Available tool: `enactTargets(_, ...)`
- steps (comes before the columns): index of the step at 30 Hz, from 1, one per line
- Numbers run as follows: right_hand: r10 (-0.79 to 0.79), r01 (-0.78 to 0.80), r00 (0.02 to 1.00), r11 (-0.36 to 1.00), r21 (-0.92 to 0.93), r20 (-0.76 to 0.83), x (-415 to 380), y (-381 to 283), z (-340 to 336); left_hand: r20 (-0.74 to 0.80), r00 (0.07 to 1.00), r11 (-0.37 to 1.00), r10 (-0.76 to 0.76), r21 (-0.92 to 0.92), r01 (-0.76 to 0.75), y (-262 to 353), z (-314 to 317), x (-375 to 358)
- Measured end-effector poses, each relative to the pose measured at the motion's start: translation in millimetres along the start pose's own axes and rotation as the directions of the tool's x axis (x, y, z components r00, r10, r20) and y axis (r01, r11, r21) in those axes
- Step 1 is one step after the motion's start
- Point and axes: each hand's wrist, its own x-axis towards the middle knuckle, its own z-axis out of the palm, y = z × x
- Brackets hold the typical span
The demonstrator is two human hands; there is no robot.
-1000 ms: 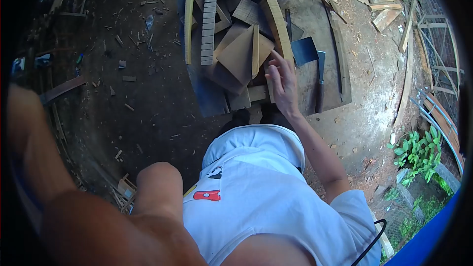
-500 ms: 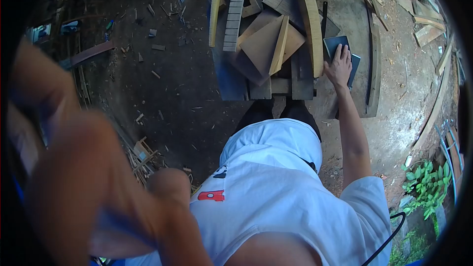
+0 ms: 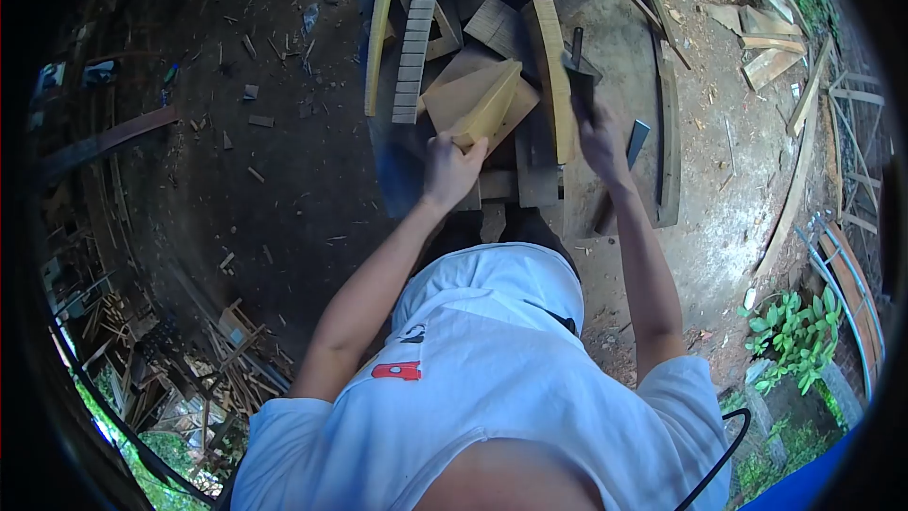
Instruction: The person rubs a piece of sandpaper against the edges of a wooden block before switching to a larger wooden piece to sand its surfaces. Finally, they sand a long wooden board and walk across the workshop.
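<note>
My left hand [image 3: 452,172] grips the near end of a pale, tapered wood wedge [image 3: 495,99], whose point leans away over a square brown board [image 3: 454,90]. To the right, my right hand [image 3: 602,144] is closed on a dark, flat, blade-like piece [image 3: 580,90]; motion blurs it, and I cannot tell its exact kind. Between the hands stands a thick, curved wood piece [image 3: 550,76]. Just beyond the dark piece lies a slim black rod [image 3: 577,44]. A dark straight bar [image 3: 637,140] rests on the wooden surface right of my right hand.
A slotted wood strip [image 3: 416,47] and a yellowish curved strip [image 3: 381,33] lie along the left of the bench. Long curved timber [image 3: 670,132] edges its right side. Wood scraps litter the dirt floor [image 3: 274,180]; a leafy plant [image 3: 793,336] grows at lower right.
My left hand has come from a blurred position close to the camera down onto the wedge. My right hand has lifted the dark flat piece off the surface and moved it left. The view has shifted slightly.
</note>
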Motion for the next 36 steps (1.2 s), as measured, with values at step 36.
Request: enactTargets(36, -0.327, 0.354, 0.935, 0.892, -0.280, 0.138, -4, -46, 59, 0.058, 0.994, 0.991, 0.095, -0.102, -0.088, -30, -30, 16)
